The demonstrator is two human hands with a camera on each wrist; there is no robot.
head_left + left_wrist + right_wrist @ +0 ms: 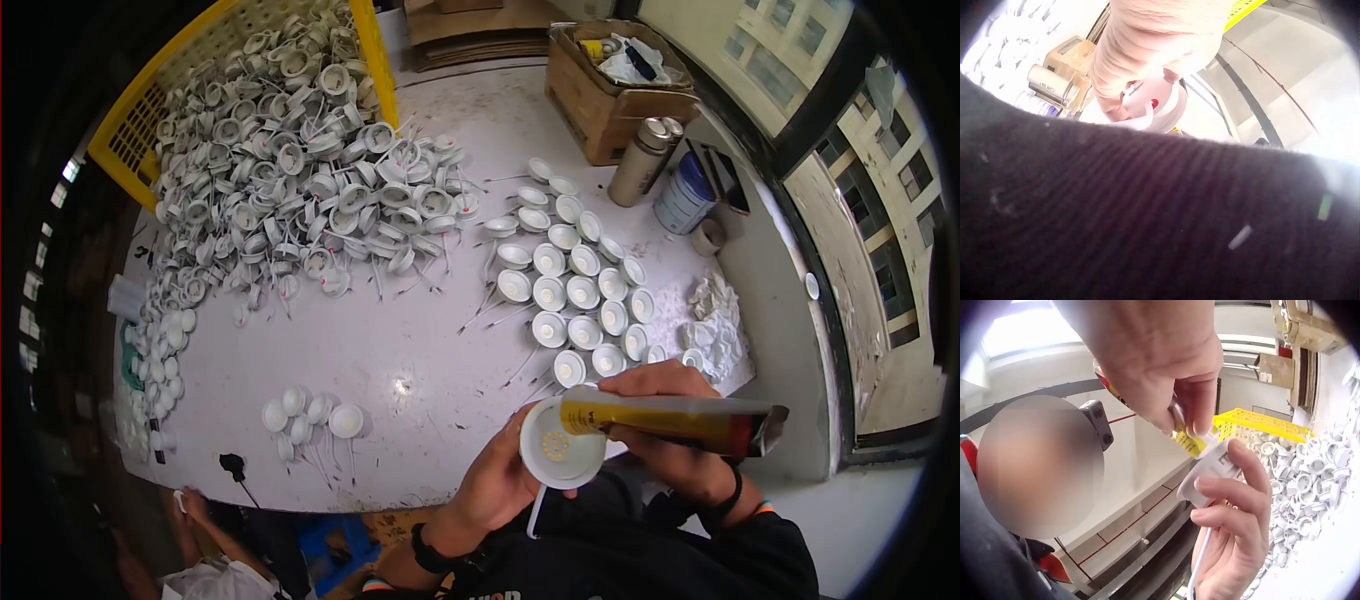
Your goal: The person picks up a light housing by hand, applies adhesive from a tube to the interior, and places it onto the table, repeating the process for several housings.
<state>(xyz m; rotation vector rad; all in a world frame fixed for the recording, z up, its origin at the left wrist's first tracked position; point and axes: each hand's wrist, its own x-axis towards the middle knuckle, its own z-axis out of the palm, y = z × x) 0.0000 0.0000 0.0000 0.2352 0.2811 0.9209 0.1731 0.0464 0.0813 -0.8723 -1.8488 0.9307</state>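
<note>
Near the table's front edge my left hand (492, 482) grips a round white LED downlight (545, 470) by its body. The lamp's dish faces up, showing a ring of yellow LED dots, and a white cable hangs below. My right hand (672, 462) holds a yellow soft tube (665, 418) with a silver crimped end. In the head view the tube's front end overlaps the dish; in the right wrist view the yellow tip (1191, 445) is right at the lamp's rim. The left wrist view shows a red dot on the lamp's back (1159, 105).
Rows of white downlights (582, 292) lie face up beyond my hands. A large pile of lamp housings (300, 170) spills from a yellow crate (130, 125). Several small lamps (346, 421) lie at front left. A cardboard box (590, 110), flask (637, 165) and crumpled paper (714, 330) line the window side.
</note>
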